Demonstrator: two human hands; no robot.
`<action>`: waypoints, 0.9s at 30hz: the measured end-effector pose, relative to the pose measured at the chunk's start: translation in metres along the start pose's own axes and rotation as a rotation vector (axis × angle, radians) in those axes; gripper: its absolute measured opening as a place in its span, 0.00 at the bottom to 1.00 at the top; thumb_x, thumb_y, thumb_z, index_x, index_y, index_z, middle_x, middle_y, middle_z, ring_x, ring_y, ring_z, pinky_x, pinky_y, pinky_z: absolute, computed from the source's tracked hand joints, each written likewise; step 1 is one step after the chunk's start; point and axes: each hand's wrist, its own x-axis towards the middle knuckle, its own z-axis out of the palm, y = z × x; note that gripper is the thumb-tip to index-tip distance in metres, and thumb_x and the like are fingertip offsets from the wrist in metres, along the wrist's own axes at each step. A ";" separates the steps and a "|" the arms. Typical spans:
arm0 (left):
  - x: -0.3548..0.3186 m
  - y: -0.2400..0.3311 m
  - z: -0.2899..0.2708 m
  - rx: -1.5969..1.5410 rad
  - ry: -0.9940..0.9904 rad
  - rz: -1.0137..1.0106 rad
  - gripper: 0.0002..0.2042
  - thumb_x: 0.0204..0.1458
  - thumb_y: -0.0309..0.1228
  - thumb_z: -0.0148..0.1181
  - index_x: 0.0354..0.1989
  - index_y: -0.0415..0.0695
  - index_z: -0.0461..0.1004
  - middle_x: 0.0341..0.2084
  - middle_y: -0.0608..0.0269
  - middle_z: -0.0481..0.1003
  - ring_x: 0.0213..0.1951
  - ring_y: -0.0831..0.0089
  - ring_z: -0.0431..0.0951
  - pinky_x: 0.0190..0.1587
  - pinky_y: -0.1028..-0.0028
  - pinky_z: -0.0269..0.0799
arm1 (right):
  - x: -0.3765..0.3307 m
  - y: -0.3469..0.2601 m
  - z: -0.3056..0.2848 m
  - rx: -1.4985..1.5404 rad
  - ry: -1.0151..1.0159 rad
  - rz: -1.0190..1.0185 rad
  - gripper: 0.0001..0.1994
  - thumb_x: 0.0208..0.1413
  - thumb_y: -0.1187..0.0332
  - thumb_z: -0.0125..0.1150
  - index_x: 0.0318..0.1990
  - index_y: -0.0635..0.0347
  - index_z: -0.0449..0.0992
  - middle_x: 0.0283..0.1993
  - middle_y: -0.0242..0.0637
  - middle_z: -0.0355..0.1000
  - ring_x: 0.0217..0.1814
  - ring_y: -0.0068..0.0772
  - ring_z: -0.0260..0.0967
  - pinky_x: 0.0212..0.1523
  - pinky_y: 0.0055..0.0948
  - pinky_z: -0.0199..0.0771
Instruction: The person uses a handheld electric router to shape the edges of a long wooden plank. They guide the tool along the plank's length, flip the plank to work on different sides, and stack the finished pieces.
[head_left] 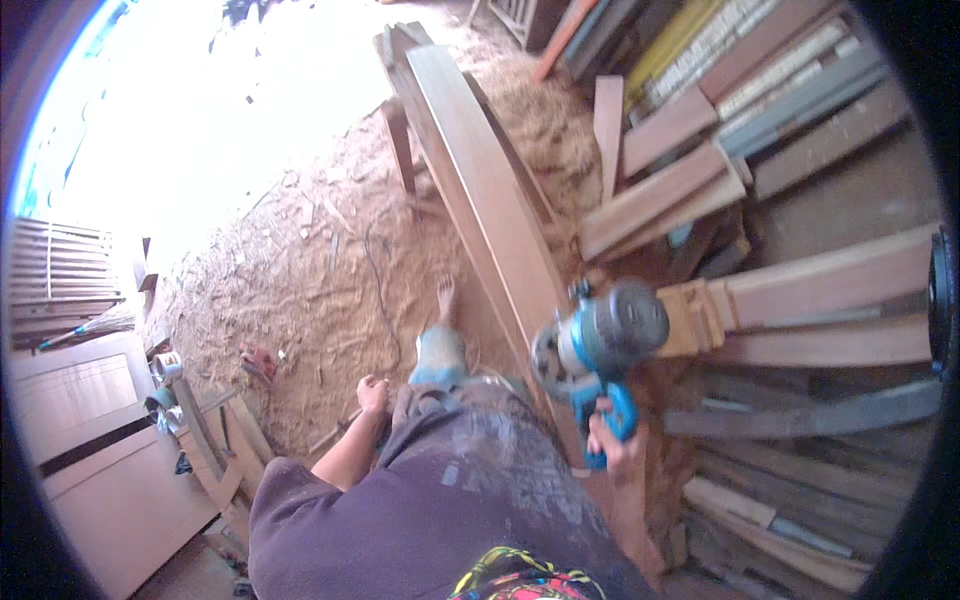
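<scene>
My right hand (607, 438) is wrapped round the blue loop handle of a router (600, 345) with a large grey motor housing. The router is over the near part of a long, smooth wooden board (480, 165), close to my right side; whether its base touches the wood is hard to tell. The board lies along a rough wooden trestle (398, 150) that runs away from me. My left hand (373, 392) hangs beside my body, well apart from the board, its fingers loosely curled with nothing visible in them.
Planks and offcuts (830, 270) are stacked all along the right. Shavings cover the ground, where a dark cable (378, 275) trails near my bare foot (446, 298). At the left stand a panelled wooden door (85, 390), a paint can (167, 365) and a broom (105, 322).
</scene>
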 end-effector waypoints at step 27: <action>0.165 0.658 0.214 -0.033 0.093 0.800 0.35 0.63 0.47 0.59 0.74 0.40 0.62 0.70 0.49 0.65 0.72 0.51 0.62 0.71 0.51 0.54 | 0.466 -0.199 0.269 -0.001 0.055 -0.167 0.11 0.65 0.70 0.67 0.51 0.61 0.76 0.28 0.28 0.67 0.23 0.18 0.62 0.26 0.25 0.66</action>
